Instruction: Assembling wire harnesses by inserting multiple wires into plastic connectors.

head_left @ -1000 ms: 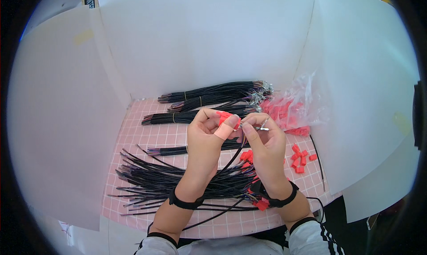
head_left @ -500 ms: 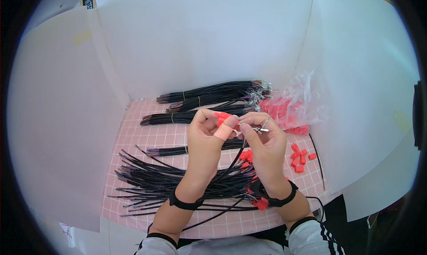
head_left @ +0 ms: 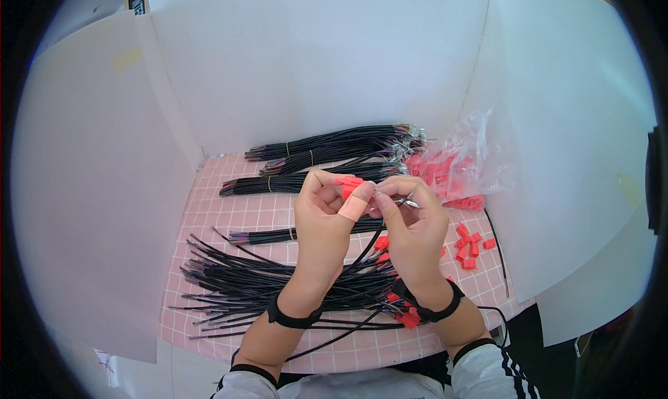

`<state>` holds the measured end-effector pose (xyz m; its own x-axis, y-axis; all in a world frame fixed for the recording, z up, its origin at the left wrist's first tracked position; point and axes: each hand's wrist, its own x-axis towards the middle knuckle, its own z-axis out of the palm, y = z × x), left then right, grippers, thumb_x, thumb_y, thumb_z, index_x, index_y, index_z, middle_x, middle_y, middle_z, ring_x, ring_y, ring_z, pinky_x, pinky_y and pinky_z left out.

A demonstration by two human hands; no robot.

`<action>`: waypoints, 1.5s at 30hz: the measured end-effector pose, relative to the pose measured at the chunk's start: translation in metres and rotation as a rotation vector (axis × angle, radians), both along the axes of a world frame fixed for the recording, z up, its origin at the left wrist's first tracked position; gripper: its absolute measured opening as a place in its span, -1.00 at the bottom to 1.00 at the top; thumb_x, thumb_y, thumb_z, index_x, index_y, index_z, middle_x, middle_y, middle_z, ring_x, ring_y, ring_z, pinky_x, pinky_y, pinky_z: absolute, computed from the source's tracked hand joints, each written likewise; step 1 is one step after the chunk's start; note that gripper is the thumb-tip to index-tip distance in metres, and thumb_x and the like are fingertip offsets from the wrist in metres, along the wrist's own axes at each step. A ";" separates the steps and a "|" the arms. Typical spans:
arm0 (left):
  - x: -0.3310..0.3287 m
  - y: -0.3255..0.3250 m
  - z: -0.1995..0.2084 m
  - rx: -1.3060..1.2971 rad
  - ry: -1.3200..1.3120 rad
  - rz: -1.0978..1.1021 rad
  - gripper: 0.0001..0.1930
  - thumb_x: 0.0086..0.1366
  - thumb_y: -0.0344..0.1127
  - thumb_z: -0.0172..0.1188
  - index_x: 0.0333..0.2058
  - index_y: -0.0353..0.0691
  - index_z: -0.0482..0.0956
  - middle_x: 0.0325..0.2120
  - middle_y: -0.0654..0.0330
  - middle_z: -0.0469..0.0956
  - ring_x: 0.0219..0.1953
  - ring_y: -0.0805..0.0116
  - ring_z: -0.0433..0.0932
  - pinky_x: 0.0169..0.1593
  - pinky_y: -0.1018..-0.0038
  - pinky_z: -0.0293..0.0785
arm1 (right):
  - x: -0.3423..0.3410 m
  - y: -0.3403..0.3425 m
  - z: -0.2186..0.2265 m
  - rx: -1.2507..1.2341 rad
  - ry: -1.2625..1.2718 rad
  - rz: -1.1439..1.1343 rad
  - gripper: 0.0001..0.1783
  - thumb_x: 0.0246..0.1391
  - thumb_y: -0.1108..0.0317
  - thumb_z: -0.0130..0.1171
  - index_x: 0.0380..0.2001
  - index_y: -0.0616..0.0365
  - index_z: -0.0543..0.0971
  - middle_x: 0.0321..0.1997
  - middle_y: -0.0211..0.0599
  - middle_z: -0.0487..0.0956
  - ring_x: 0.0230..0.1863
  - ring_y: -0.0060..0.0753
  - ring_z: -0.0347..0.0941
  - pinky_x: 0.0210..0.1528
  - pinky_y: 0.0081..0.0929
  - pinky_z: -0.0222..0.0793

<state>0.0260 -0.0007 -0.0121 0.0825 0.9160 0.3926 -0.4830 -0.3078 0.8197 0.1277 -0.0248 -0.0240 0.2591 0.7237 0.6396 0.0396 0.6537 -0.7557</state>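
Note:
Above the middle of the table, my left hand (head_left: 320, 221), its thumb wrapped in a peach-coloured band (head_left: 353, 205), pinches a red plastic connector housing (head_left: 351, 185). Beside it, my right hand (head_left: 419, 232) is closed on the thin wires at the end of a black cable (head_left: 363, 254), with a silvery metal terminal (head_left: 412, 204) sticking out between the fingers. The fingertips of both hands meet at the housing's right end, so whether a wire sits inside it is hidden. From there the cable droops toward a loose heap of black cables (head_left: 278, 281) under my wrists.
Rubber-banded bundles of black cables (head_left: 327, 143) lie at the back of the pink checked tabletop (head_left: 209, 208). A clear plastic bag (head_left: 473, 162) of red housings stands back right, with loose red housings (head_left: 474, 246) nearer. White panels (head_left: 313, 58) enclose the back and sides.
The red housing has turned slightly in my left fingers, and both hands have shifted very little. My right fingertips have drawn closer to the housing. Everything on the table stays put.

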 end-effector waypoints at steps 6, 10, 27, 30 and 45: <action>-0.006 0.004 0.002 -0.067 -0.079 -0.032 -0.81 0.04 -0.51 0.17 -0.45 -0.27 0.30 -0.48 0.11 0.48 -0.48 0.49 0.47 -0.42 0.62 0.43 | 0.000 -0.002 0.004 -0.059 0.088 0.100 -0.91 -0.07 0.58 0.06 -0.41 0.33 0.44 -0.33 -0.28 0.43 -0.33 -0.59 0.40 -0.30 -0.68 0.40; -0.005 0.003 0.002 -0.055 -0.068 -0.029 -0.81 0.04 -0.52 0.16 -0.44 -0.28 0.29 -0.49 0.11 0.47 -0.47 0.48 0.48 -0.41 0.60 0.45 | 0.000 0.000 0.000 0.011 0.001 0.026 -0.90 -0.08 0.59 0.06 -0.41 0.32 0.44 -0.33 -0.29 0.44 -0.32 -0.58 0.40 -0.29 -0.67 0.40; -0.020 0.009 0.012 -0.111 -0.097 -0.095 -0.69 0.17 -0.34 0.04 -0.14 -0.35 0.32 -0.41 0.12 0.48 -0.46 0.60 0.40 -0.31 0.68 0.36 | 0.009 -0.002 0.006 -0.099 0.262 0.321 -0.87 -0.01 0.51 0.02 -0.35 0.31 0.44 -0.34 -0.29 0.49 -0.29 -0.55 0.43 -0.25 -0.61 0.36; -0.020 0.008 0.012 -0.117 -0.113 -0.141 -0.68 0.17 -0.32 0.03 -0.12 -0.34 0.32 -0.39 0.13 0.48 -0.43 0.60 0.40 -0.30 0.69 0.35 | 0.009 -0.003 0.006 -0.084 0.290 0.381 -0.87 -0.02 0.53 0.03 -0.34 0.30 0.44 -0.36 -0.31 0.49 -0.31 -0.55 0.42 -0.22 -0.61 0.35; -0.028 0.009 0.009 -0.117 -0.175 -0.378 -0.70 0.21 -0.32 -0.03 -0.10 -0.31 0.33 -0.35 0.10 0.47 -0.30 0.53 0.42 -0.19 0.62 0.35 | 0.007 -0.006 0.010 -0.165 0.415 0.606 -0.90 -0.04 0.52 0.05 -0.39 0.26 0.44 -0.37 -0.27 0.48 -0.33 -0.54 0.39 -0.22 -0.60 0.30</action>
